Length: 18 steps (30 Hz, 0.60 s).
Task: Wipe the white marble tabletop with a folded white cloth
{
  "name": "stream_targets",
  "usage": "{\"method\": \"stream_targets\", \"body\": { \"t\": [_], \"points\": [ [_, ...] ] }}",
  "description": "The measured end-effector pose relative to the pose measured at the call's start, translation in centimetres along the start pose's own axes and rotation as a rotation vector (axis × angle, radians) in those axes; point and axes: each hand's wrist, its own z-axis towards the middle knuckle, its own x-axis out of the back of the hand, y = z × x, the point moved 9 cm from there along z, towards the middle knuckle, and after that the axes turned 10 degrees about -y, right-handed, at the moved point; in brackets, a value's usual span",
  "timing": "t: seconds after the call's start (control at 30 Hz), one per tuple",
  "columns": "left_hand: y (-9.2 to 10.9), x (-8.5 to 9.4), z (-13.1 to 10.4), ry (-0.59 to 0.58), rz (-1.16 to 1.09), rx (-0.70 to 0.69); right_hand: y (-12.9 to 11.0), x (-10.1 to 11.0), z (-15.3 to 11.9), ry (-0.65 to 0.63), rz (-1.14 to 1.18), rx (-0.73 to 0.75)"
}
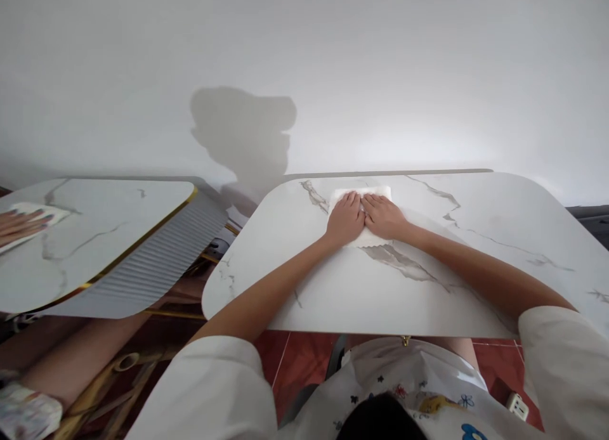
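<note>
Pressing, with fingers close together on left hand point(345, 220) and right hand point(384, 218), on a cloth point(373, 238) flat toward the table's point(309, 288) far side, apparently mid-work, with amounts done and left unclear, hiding the cloth's middle, well apart from a co-worker's hand point(21, 226) cut off at left.

Tissue point(375, 236) on tabletop point(480, 212) — second table point(137, 215) left

Tables point(485, 218) point(133, 205): 2. White cloths point(372, 238) point(57, 214): 2, one per table. Own hands point(346, 218) point(384, 218): 2, toward back edge. Co-worker's hand point(21, 226): 1.
</note>
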Motion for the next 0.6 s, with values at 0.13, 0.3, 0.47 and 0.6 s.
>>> {"method": "stream_targets", "body": {
  "t": [0.13, 0.3, 0.47, 0.6],
  "points": [
    [-2.7, -0.7, 3.4, 0.032, 0.026, -0.011, 2.2, -0.6, 4.1, -0.038, 0.012, 0.024],
    [-5.5, -1.3, 6.5, 0.063, 0.054, 0.017, 4.3, -1.2, 8.1, -0.057, 0.033, 0.016],
    [-5.9, -1.4, 9.2, 0.076, 0.073, -0.06, 6.4, -1.4, 10.0, -0.072, 0.042, -0.033],
    [-5.2, -1.9, 10.7, 0.028, 0.093, -0.117, 7.7, -1.2, 9.9, -0.061, 0.017, -0.061]
  ]
}}
